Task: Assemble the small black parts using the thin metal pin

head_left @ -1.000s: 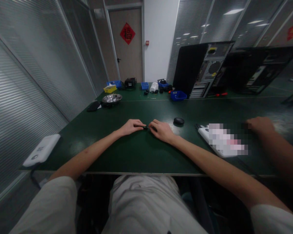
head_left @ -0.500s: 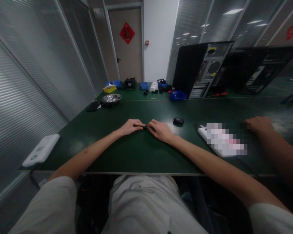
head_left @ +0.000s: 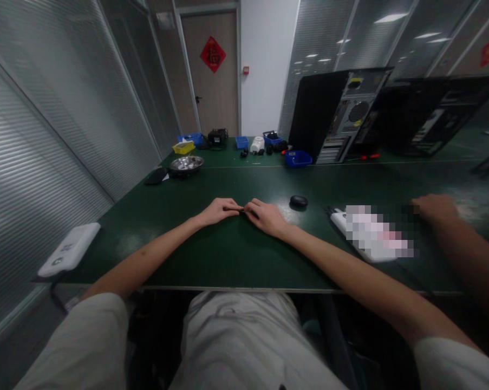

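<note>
My left hand (head_left: 220,211) and my right hand (head_left: 266,216) meet over the middle of the green table (head_left: 212,254). Between their fingertips is a small black object (head_left: 241,210), mostly covered by the fingers and too small to name. The left thumb and fingers are closed in a pinch on its left side. On its other side my right hand has its fingers curled down, with the tips close to or on the same piece. To the right of my right hand lies a black computer mouse (head_left: 298,201).
A white device (head_left: 69,250) sits at the left edge; another, partly blurred out (head_left: 356,238), lies right. Another person's hand (head_left: 435,210) rests beyond it. A metal bowl (head_left: 186,164), blue trays (head_left: 298,158) and a computer tower (head_left: 333,116) stand further back.
Both hands stay almost in place. The right fingertips have shifted slightly toward the left hand, and less of the small black object shows between them.
</note>
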Demonstrator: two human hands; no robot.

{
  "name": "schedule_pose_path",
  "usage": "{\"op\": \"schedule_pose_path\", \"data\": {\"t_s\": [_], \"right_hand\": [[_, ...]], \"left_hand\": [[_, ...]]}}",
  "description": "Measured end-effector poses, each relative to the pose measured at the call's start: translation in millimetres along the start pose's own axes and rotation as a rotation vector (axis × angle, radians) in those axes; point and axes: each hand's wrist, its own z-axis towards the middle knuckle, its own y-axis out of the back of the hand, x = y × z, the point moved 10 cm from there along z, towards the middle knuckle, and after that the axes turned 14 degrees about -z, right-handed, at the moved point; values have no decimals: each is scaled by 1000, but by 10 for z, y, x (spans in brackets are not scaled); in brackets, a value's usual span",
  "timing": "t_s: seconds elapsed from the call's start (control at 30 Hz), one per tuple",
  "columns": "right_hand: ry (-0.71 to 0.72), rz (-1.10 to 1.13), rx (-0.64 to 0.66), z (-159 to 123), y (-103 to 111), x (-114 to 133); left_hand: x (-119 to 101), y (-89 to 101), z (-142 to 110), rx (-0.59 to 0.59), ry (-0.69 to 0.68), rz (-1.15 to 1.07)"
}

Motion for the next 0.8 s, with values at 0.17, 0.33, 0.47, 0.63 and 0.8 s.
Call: {"op": "schedule_pose_path", "data": {"t_s": [0.17,0.33,0.47,0.63,0.8], "right_hand": [[-6,12,-11,18,-18,5],[-15,18,-24,21,-24,-12],[-26,17,-24,14,-16,-44],[-46,12,-38,-3,16,-104],[-50,-58,2,-4,-2,-113]], "left_hand": [[-11,-8,-2,6,1,8],[-8,-21,-7,22,-6,31],[-33,-36,-17,44,-18,51],[-64,-85,-15,86,-24,128],[-54,-184,-4,132,-71,293]]}}
